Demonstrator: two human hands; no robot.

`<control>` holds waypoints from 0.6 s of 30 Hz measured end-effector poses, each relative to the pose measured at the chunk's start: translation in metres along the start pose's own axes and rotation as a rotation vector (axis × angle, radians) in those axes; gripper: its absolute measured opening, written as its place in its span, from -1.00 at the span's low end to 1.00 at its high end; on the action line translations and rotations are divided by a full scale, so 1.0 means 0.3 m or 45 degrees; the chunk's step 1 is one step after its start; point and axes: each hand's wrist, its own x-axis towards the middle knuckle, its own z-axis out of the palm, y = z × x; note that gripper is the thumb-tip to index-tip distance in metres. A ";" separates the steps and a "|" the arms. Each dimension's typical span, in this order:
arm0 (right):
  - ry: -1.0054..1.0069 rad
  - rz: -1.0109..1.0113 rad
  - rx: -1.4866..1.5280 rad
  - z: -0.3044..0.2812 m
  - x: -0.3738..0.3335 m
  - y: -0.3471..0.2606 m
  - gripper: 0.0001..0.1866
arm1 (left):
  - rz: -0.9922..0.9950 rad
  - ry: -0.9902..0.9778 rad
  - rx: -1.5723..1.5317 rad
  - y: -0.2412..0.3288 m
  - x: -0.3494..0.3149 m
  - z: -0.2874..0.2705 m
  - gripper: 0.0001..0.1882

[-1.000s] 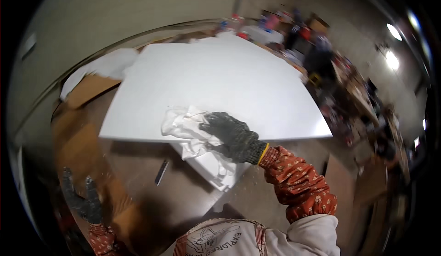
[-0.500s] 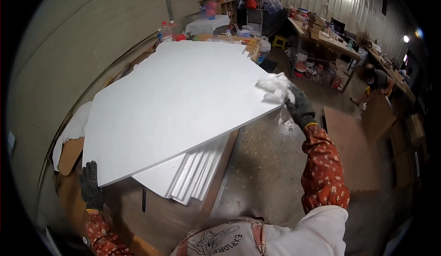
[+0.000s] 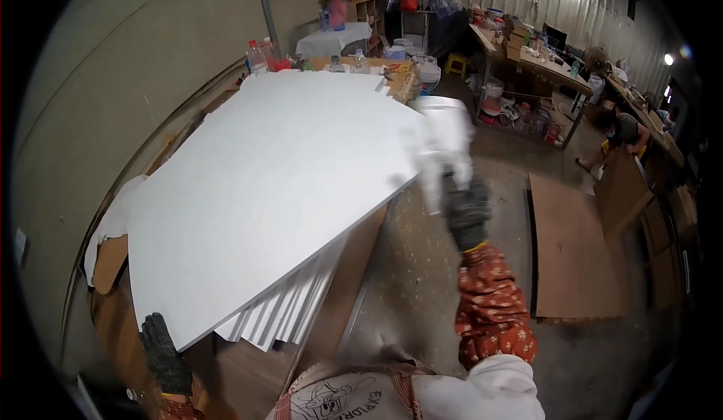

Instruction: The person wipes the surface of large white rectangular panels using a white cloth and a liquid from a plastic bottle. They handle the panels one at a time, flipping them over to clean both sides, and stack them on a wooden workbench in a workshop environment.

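Your left hand (image 3: 164, 356) clamped the stiff, light white panel's (image 3: 271, 194) near corner; right hand (image 3: 465, 209) clutched a white cloth (image 3: 444, 145) past its far edge.

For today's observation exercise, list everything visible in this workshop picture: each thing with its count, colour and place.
large panel: one, white, tilted up above the stack
stacked panels: several, white, under the large panel
cloth: one, white, blurred, at the panel's right edge
bottles: a few, clear, behind the panel
brown boards: a few, on the floor at right
cluttered benches: along the far right wall
another person: one, crouched far right
left hand: dark glove, at the panel's lower corner
right hand: dark glove, holding the cloth
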 end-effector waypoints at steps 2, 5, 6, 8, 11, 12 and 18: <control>-0.057 0.009 0.552 0.062 0.058 -0.205 -0.55 | 0.012 0.010 -0.032 0.050 -0.012 -0.024 -0.33; -0.212 -0.288 0.101 0.183 0.065 -0.210 -0.54 | -0.034 -0.072 -0.070 0.090 -0.024 -0.081 -0.37; -0.230 -0.245 -0.017 0.194 0.078 -0.153 -0.52 | -0.024 -0.084 -0.083 0.077 -0.027 -0.057 -0.38; -0.340 -0.303 -0.422 0.217 0.127 0.031 -0.54 | -0.011 -0.092 -0.068 0.058 -0.033 -0.050 -0.39; -0.304 0.179 -0.213 0.287 0.241 0.319 -0.46 | -0.040 -0.135 -0.014 0.058 -0.032 -0.055 -0.38; -0.426 0.261 -0.167 0.272 0.278 0.313 -0.42 | -0.041 -0.110 0.017 0.067 -0.035 -0.052 -0.39; -0.295 -0.252 0.134 0.229 0.080 0.018 -0.46 | 0.020 0.035 0.094 0.037 -0.080 0.017 -0.43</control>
